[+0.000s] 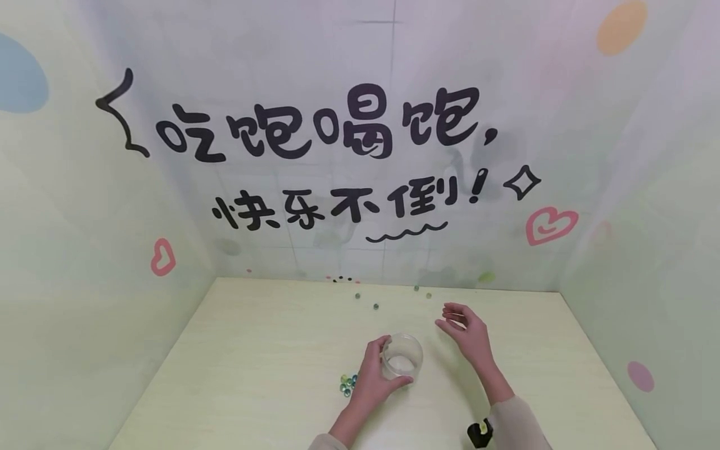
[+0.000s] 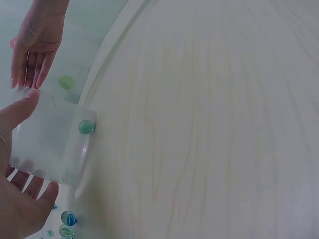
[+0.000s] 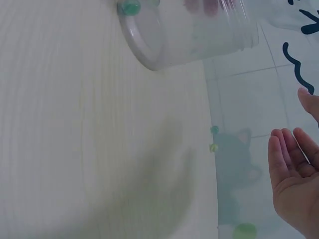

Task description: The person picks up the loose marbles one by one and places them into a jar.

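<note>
My left hand [image 1: 374, 378] holds a clear jar [image 1: 409, 350] around its side, thumb at the front and fingers behind. The jar's open mouth shows in the head view. In the left wrist view, a green marble [image 2: 86, 126] shows at the base end of the jar. The right wrist view has a green marble [image 3: 130, 7] at that same end. To the right of the jar and apart from it, my right hand [image 1: 468, 334] is raised over the table, its fingers loosely bent with nothing seen between them. Several glass marbles [image 1: 347, 384] lie together beside my left hand.
A few loose marbles lie farther back on the pale wooden table [image 1: 253, 362], among them one marble [image 1: 375, 306] and another [image 1: 357, 295]. A printed wall [image 1: 337, 262] stands behind the table, with side walls at left and right. Below my right sleeve is a black object [image 1: 480, 433].
</note>
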The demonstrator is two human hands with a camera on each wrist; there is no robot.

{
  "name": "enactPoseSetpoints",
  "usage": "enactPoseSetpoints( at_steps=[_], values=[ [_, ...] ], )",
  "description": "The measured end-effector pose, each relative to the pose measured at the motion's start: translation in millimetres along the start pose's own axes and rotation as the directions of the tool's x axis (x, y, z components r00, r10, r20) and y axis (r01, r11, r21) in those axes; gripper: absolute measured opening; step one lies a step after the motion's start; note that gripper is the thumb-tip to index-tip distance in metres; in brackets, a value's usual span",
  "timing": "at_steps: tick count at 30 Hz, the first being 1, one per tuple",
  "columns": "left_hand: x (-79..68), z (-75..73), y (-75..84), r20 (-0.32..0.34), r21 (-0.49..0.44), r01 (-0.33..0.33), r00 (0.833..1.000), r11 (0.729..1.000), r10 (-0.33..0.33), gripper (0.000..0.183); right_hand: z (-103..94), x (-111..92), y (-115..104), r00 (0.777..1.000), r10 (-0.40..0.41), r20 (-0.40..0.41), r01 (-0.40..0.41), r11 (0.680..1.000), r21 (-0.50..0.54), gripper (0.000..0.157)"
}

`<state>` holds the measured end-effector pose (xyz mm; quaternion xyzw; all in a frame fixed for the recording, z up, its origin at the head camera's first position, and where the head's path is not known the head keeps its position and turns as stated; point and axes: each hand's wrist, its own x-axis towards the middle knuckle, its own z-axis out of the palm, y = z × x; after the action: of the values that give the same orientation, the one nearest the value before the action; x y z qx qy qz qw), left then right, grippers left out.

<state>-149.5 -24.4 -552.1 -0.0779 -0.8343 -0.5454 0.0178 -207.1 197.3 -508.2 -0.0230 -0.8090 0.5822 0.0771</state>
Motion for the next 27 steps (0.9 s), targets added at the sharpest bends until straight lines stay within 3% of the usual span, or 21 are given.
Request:
enactPoseSetpoints(
  at_steps=[5,18,27],
  values=[
    [1.0,-1.9,-1.0,0.001,0.014,-0.009,1.0,1.0,0.009,0.091,3.3,11,1,1.0,0.013,-0.005,-0.013,0.998,0.059,0.044],
    [2.3,-1.1,-2.7,0.015,0.072,-0.036,0.999,0.997,0.035,0.094,6.2,28,13,1.0,-0.02,-0.02,0.021,0.997,0.068,0.04],
    [5.1,-3.6,-4.6,0.024,0.039,-0.078,0.997,0.996,0.078,0.094,8.4,40,16,0.999,-0.004,-0.034,0.006,0.999,0.054,0.037]
  ],
)
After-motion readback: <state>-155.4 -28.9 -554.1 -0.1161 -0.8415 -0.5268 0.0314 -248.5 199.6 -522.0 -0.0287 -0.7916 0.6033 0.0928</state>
